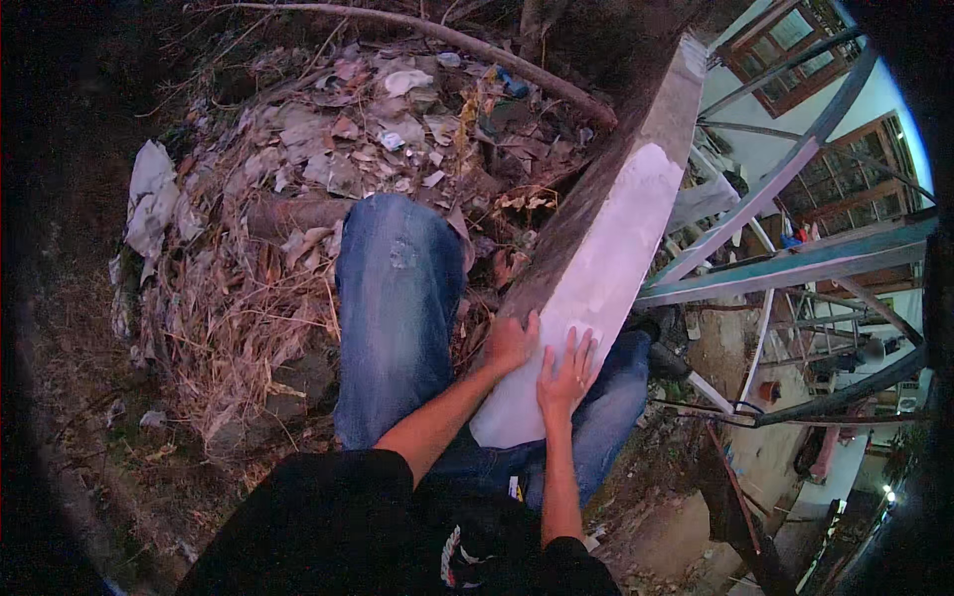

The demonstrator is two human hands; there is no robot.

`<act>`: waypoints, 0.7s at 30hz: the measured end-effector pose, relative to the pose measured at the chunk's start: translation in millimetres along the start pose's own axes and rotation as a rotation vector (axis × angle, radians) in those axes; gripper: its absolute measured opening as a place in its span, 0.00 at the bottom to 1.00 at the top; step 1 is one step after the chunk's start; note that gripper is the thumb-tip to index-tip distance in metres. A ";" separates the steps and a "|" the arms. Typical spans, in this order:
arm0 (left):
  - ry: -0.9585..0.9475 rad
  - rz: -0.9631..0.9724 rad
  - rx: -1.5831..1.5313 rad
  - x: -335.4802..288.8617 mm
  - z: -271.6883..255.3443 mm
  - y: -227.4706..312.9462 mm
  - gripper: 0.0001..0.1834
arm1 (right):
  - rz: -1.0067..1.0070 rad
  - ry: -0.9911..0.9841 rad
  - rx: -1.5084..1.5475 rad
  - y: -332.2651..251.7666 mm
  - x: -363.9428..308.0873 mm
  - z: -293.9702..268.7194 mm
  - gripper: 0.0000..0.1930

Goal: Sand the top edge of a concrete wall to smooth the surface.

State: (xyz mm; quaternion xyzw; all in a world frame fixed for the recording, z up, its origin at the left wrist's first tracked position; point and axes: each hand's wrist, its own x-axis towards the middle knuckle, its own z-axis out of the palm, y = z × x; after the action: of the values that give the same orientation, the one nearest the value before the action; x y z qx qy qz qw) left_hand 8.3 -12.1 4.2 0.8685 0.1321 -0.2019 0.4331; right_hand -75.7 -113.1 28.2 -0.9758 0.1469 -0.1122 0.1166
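Observation:
I sit astride a long, narrow wall or beam with a smooth white top and a rough dark side, which runs away from me to the far right. My left hand rests against its left edge, one digit stretched up along the white face and the other fingers partly hidden. On the white top lies my right hand, flat with its fingers spread and a ring on one of them. Neither hand shows a loose object or tool.
Dry leaves and scattered litter cover the ground on the left, beneath a long bare branch. Right of the wall, painted beams cross above a lower yard. A building with wooden windows stands beyond.

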 end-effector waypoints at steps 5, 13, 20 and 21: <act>-0.018 -0.272 -0.661 110.3 3.4 4.6 0.34 | 0.002 0.008 -0.015 -5.8 4.1 2.1 0.30; -0.335 -0.449 -2.200 212.8 26.9 46.1 0.44 | 0.049 -0.009 -0.004 1.0 0.9 0.2 0.30; -0.245 -0.155 -2.425 234.9 38.3 74.0 0.19 | 0.042 0.003 0.017 -5.7 2.5 5.8 0.29; -0.269 -0.217 -2.428 237.5 36.2 71.5 0.10 | 0.043 -0.001 0.025 -6.1 2.6 5.4 0.29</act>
State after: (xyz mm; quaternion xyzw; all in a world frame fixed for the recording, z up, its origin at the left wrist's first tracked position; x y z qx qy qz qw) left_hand 238.4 -70.6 -75.9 -0.1422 0.2602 -0.0707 0.9524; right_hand -70.3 -107.2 25.2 -0.9710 0.1664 -0.1110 0.1312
